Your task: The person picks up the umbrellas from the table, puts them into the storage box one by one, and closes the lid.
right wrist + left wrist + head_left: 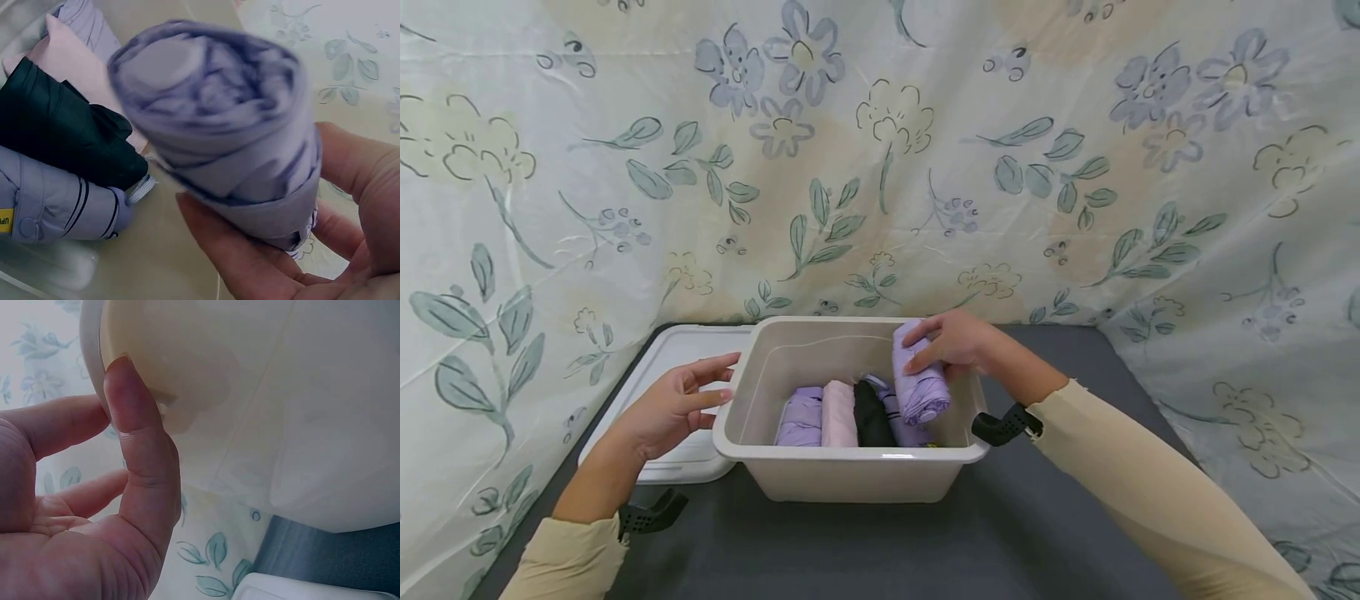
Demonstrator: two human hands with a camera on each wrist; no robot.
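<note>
A beige plastic bin [850,479] stands on the dark tabletop. My right hand [951,342] grips a rolled lilac folding umbrella [920,383], raised above the bin's right end. In the right wrist view, the umbrella's [219,137] round end faces the camera. Side by side inside the bin lie a lilac umbrella [801,417], a pale pink one [838,414], a dark green one [62,125] and a lilac one with dark stripes [56,200]. My left hand [677,404] touches the outside of the bin's left rim, its fingers fairly straight.
A white lid [677,467] lies flat on the table [850,550], to the left of the bin and partly behind it. Floral cloth [880,183] hangs behind and along both sides. Each wrist wears a black strap-like mount [1000,427].
</note>
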